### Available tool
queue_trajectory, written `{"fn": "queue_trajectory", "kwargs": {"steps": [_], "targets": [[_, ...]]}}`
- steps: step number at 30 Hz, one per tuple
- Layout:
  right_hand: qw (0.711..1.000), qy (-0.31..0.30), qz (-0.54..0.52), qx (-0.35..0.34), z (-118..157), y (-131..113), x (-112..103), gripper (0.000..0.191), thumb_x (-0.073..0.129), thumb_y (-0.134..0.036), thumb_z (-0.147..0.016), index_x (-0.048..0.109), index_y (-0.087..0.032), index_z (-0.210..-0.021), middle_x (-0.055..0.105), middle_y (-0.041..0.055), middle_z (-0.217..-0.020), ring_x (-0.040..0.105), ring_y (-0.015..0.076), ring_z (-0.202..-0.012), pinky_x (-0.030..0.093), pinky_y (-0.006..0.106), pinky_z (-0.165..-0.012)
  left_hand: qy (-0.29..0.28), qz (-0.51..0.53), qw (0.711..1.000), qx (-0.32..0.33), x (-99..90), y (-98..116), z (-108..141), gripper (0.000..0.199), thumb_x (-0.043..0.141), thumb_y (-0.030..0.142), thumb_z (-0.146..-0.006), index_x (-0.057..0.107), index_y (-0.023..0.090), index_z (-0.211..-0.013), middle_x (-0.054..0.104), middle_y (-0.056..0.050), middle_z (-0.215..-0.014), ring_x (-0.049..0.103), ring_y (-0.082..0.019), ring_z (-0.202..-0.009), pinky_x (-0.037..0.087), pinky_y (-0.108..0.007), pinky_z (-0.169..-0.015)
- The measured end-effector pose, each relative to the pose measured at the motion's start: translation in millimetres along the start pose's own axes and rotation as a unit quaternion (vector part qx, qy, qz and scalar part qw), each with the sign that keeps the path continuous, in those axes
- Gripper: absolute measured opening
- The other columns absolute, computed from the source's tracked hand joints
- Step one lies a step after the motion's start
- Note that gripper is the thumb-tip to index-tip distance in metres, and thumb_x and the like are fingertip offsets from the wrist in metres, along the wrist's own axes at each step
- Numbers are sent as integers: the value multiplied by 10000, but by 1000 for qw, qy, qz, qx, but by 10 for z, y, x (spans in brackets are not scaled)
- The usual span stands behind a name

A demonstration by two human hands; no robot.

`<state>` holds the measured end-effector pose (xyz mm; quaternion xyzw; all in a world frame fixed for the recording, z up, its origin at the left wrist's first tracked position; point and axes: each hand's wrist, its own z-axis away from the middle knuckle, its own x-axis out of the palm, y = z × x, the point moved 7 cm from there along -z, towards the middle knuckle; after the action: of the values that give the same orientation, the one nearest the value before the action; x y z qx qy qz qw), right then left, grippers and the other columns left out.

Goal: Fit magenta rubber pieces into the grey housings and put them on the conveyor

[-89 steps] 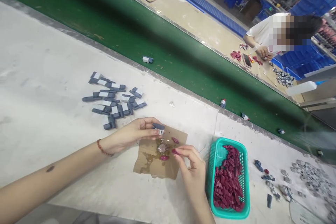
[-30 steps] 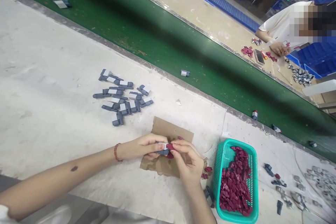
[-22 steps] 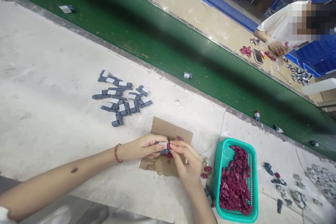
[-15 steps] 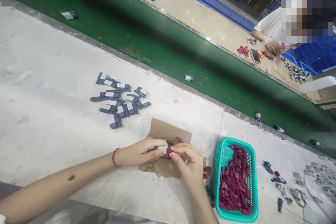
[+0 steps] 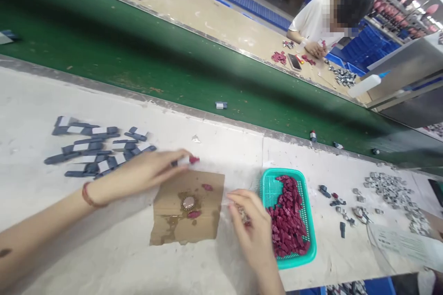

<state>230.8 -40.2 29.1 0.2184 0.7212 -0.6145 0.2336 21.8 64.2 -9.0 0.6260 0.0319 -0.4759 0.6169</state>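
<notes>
My left hand [image 5: 147, 170] is closed on a small grey-and-white plastic part with a dark red end piece [image 5: 194, 159], held above the far edge of a cardboard sheet [image 5: 207, 216]. Two loose dark red pieces [image 5: 207, 187] and a small round dish [image 5: 188, 203] rest on that stained cardboard. My right hand [image 5: 251, 228] hovers between the cardboard and a green basket [image 5: 312, 239], thumb and fingers apart with nothing visible between them. Dark red pieces [image 5: 289, 226] fill most of the basket. Left of the cardboard lies a group of grey-and-white parts [image 5: 92, 145], partly behind my left arm.
A green conveyor belt [image 5: 166, 73] crosses behind the table, carrying scattered parts [image 5: 221, 105]. Loose grey parts [image 5: 387, 189] spread out on the right. Across the belt a person [image 5: 311, 20] works with red pieces; a white bottle [image 5: 365, 85] stands near there.
My hands have come apart. The left has carried the part with its red end up and left, off the cardboard; the right has opened near the basket. The view has shifted right.
</notes>
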Motion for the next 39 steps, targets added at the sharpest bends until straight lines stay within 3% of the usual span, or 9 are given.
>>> {"fn": "queue_trajectory", "kwargs": {"steps": [3, 7, 12, 15, 18, 23, 31, 35, 39], "targets": [[975, 81, 200, 57, 150, 342, -568, 211, 480, -232, -940, 682, -202, -995, 671, 98, -995, 620, 247, -957, 508, 384, -832, 121, -140, 982, -47, -470, -149, -441, 398, 352, 459, -941, 589, 168, -1073, 660, -76, -782, 602, -267, -682, 436, -307, -654], [922, 20, 378, 85, 236, 775, -846, 253, 440, -176, -914, 687, -199, -964, 660, 107, -942, 607, 272, -867, 509, 407, -748, 210, -253, 944, -16, -687, -209, -1063, 441, 282, 198, -929, 530, 48, -1261, 608, -201, -1107, 536, -347, -1039, 419, -446, -904], [887, -90, 448, 69, 203, 957, -758, 319, 449, -31, -850, 696, -211, -940, 669, 82, -930, 634, 248, -854, 512, 348, -719, 248, -266, 931, -18, -470, -248, -1519, 476, 336, 232, -924, 506, 1, -1304, 503, -264, -1268, 407, -421, -1229, 320, -544, -1014], [882, -118, 451, 64, 153, 984, -747, 313, 463, 9, -822, 683, -202, -895, 677, 77, -919, 647, 249, -852, 512, 345, -728, 247, -266, 930, 61, -285, -77, -1671, 490, 398, 300, -923, 499, 39, -1326, 460, -246, -1363, 320, -424, -1312, 242, -564, -1072], [886, -133, 444, 32, 107, 998, -755, 264, 482, -8, -842, 655, -207, -848, 670, 67, -881, 650, 240, -818, 514, 338, -703, 203, -235, 942, 125, -123, 91, -1841, 464, 444, 278, -909, 508, 92, -1329, 523, -203, -1327, 398, -384, -1260, 287, -529, -1062], [906, -111, 407, -27, 89, 971, -756, 179, 490, -107, -908, 598, -209, -808, 652, 61, -874, 628, 239, -828, 526, 364, -730, 197, -175, 958, 115, -56, 218, -2077, 276, 494, 235, -885, 647, 131, -1089, 612, -166, -1110, 532, -339, -1074, 408, -469, -955], [924, -97, 370, 12, 156, 952, -731, 192, 479, -65, -860, 600, -209, -901, 652, 72, -931, 620, 253, -887, 535, 413, -779, 207, 91, 971, 80, -33, 317, -1842, 230, 546, 300, -807, 629, 139, -948, 595, -96, -978, 589, -241, -851, 463, -400, -863], [922, -106, 369, 39, 96, 927, -741, 189, 477, -61, -839, 593, -206, -801, 653, 67, -845, 615, 257, -851, 528, 412, -771, 174, 267, 947, 38, 19, 326, -1396, 352, 502, 456, -795, 585, 148, -945, 592, -47, -818, 572, -170, -626, 507, -340, -675], [970, -79, 217, 70, 33, 816, -764, 114, 506, -165, -876, 607, -212, -855, 681, 61, -875, 638, 240, -865, 523, 392, -798, 111, 423, 899, -29, 118, 271, -814, 362, 492, 540, -787, 507, 178, -771, 545, -1, -642, 491, -124, -472, 500, -308, -545]]}}
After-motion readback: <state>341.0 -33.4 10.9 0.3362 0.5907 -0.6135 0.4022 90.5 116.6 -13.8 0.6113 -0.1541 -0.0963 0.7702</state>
